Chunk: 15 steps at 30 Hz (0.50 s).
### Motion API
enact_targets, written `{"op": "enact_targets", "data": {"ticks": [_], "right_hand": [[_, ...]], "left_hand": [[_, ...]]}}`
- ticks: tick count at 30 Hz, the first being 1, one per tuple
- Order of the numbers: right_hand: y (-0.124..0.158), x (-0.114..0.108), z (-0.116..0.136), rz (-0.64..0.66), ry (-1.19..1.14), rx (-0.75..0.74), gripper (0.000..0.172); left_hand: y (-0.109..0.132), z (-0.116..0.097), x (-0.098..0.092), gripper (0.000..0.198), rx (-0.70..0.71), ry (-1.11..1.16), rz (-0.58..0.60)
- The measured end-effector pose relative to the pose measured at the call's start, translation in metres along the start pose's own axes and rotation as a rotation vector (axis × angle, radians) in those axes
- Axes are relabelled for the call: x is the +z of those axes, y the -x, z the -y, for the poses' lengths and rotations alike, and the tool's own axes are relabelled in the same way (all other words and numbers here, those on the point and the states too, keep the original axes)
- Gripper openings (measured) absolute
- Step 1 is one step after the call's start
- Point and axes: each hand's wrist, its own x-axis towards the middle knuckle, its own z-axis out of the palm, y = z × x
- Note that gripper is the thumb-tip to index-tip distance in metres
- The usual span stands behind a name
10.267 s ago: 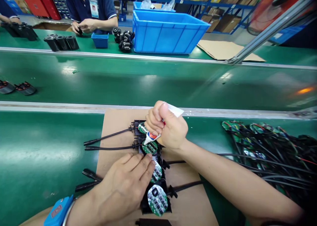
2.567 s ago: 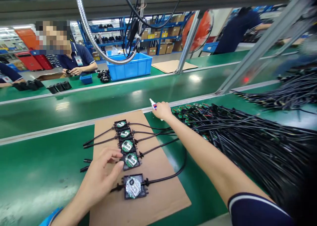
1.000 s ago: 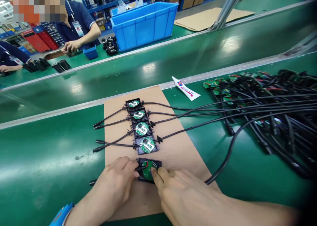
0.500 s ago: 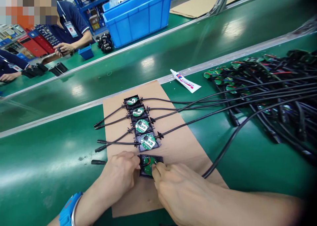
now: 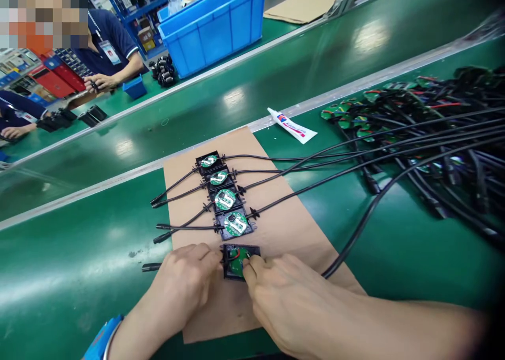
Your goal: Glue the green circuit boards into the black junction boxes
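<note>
A black plastic housing (image 5: 252, 251) with a green circuit board (image 5: 236, 265) and a red wire in it lies on brown cardboard. At its left edge my left hand (image 5: 193, 270) is closed on a black cable (image 5: 151, 267), whose plug end sticks out to the left. My right hand (image 5: 272, 286) pinches at the right side of the same housing, where a thicker black cable (image 5: 335, 268) runs in under the hand; the fingertips hide the exact grip. Just beyond, several similar housings with round boards (image 5: 235, 224) stand in a row, cables leaving both sides.
A white tube (image 5: 294, 126) lies past the cardboard (image 5: 284, 234). On the right is a heap of cables with boards (image 5: 426, 118). Across the green conveyor stand a large blue bin (image 5: 213, 31) and a small blue box (image 5: 134, 88); co-workers sit at the upper left.
The camera view has shifted slightly. Both hands stay at the same housing, and the plug end by my left hand has dipped a little lower and to the left.
</note>
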Motion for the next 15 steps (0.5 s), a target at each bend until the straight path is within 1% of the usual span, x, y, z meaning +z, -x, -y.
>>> {"op": "enact_targets", "data": {"ticks": [4, 10, 12, 15], "right_hand": [[0.0, 0.003, 0.0, -0.009, 0.001, 0.006, 0.024], [0.001, 0.005, 0.0, 0.029, -0.051, 0.028, 0.019], [0.0, 0.004, -0.001, 0.026, -0.053, 0.011, 0.02], [0.0, 0.002, -0.001, 0.006, -0.029, 0.01, 0.021]], "left_hand": [[0.0, -0.002, 0.008, 0.029, 0.075, -0.256, -0.064], [-0.011, -0.007, 0.009, 0.023, 0.153, -0.382, -0.036], [-0.014, -0.01, 0.011, 0.02, 0.152, -0.447, -0.02], [-0.016, -0.013, 0.014, 0.019, 0.091, -0.52, 0.011]]}}
